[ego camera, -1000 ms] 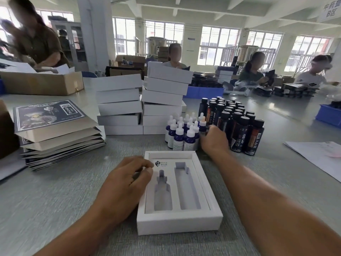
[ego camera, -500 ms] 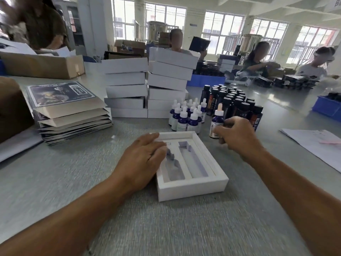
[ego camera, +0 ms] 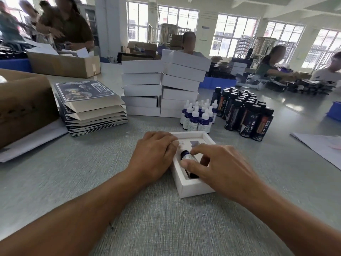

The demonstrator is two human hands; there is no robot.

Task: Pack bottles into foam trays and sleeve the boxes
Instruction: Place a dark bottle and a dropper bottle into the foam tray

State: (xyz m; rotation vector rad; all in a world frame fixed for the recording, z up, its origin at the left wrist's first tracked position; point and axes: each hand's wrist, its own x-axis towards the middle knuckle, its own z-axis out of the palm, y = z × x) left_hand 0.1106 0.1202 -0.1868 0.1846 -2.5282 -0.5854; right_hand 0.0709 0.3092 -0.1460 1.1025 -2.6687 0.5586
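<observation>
On a grey workshop surface [ego camera: 166, 228], the right hand [ego camera: 221, 169] pinches a dropper bottle [ego camera: 186, 156] into the foam tray's [ego camera: 191, 187] slot; left hand [ego camera: 156, 156] rests flat, steadying. Likely next: fill the second slot.

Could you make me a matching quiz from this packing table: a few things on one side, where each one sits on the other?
Things:
1. dropper bottle
2. black bottles
3. sleeves
4. white boxes

Places:
A. flat pile at the left of the table
B. two stacks behind the tray
C. in the tray, under the right hand
D. standing group at the right

Pairs: 1-C, 2-D, 3-A, 4-B
</observation>
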